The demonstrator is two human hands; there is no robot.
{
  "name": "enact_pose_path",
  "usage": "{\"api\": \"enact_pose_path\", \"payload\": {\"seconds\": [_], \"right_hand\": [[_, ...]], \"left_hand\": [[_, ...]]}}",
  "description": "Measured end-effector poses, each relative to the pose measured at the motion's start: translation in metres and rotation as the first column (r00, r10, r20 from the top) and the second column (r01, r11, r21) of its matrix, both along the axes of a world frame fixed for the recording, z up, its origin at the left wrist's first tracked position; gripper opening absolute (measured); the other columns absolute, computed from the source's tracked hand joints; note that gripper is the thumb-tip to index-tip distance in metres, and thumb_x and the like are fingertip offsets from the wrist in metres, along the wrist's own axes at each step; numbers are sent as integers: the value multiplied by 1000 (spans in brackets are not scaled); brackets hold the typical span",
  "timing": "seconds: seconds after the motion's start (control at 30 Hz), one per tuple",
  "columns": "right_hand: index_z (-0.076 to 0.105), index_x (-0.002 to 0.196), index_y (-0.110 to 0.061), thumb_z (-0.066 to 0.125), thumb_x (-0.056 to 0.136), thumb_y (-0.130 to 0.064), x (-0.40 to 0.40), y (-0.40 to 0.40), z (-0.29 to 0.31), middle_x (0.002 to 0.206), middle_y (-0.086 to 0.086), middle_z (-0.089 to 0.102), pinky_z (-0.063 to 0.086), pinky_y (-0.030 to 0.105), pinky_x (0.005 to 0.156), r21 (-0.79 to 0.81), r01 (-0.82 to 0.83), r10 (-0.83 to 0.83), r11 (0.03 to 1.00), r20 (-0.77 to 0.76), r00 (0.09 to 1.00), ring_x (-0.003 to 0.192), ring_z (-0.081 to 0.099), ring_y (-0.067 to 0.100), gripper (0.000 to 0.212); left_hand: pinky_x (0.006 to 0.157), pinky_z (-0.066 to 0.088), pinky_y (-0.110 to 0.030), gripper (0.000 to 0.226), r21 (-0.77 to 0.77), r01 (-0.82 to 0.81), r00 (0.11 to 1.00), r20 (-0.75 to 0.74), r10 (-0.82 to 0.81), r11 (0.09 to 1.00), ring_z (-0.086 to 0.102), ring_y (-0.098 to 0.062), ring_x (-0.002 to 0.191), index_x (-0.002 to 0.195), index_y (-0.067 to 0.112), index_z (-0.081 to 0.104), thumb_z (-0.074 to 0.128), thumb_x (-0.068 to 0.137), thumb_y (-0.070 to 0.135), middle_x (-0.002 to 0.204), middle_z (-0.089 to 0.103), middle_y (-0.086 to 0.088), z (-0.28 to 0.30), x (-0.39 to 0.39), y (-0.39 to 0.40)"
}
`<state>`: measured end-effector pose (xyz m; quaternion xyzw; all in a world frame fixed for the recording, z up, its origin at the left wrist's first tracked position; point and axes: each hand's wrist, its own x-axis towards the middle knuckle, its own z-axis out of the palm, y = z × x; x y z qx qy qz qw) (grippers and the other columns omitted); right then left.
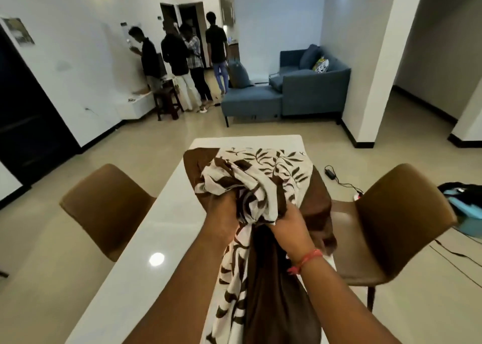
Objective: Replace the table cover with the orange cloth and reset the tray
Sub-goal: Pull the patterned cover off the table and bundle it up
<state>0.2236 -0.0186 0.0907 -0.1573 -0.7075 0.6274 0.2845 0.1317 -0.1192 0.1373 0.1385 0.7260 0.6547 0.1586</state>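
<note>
Here both hands, left hand (221, 208) and right hand (289, 221), grip the bunched leaf-print table cover (260, 182), fingers curled into it.

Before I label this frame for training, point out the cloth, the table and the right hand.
cloth (271, 171): head view, on the bunched leaf-print part.
table (146, 239): head view, on its bare white top.
right hand (288, 221): head view, on the back of the hand.

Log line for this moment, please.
phase: old cover removal | left hand, right hand: both gripping bunched leaf-print cover | white table: part bare | orange cloth, tray: unseen
</note>
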Motion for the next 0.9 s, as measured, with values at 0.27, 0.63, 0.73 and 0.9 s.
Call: {"api": "enact_pose_path", "payload": {"seconds": [0.27, 0.63, 0.73, 0.9], "right_hand": [[66, 121, -13, 62, 93, -10, -33, -42, 49, 106, 11, 75, 59, 35, 80, -579, -176, 45, 796, -234, 971, 97, 72, 25, 29], [22, 152, -38, 77, 66, -67, -18, -50, -7, 149, -16, 36, 31, 28, 116, 279, -294, 197, 914, 326, 924, 136, 35, -1, 106], [44, 138, -44, 85, 71, -45, -5, -41, -12, 124, -17, 65, 44, 29, 108, 30, -399, 350, 917, 422, 836, 115, 59, -2, 79], [73, 111, -21, 53, 93, -4, -29, -53, 15, 107, 9, 75, 53, 52, 97, -269, -109, 140, 957, 98, 985, 104, 70, 27, 31]], "left_hand": [[110, 41, -48, 46, 304, 155, 751, 581, -312, 940, 61, -32, 120, 121, 8, 69, 52, 98, 44, 124, 67, -19, -25, -2, -39], [103, 43, -46, 31, 378, -220, 820, 571, -39, 899, 58, -36, 113, 123, -3, 58, 43, 102, 13, 121, 61, -17, -17, -36, -55], [86, 45, -41, 32, 476, -216, 798, 589, -128, 852, 60, -30, 82, 91, 5, 63, 40, 104, 24, 92, 66, -14, 3, -17, -58], [73, 55, -43, 41, 562, -202, 760, 607, -234, 802, 68, -36, 97, 115, 7, 68, 46, 99, 37, 114, 70, -22, -8, -16, -60]]}}
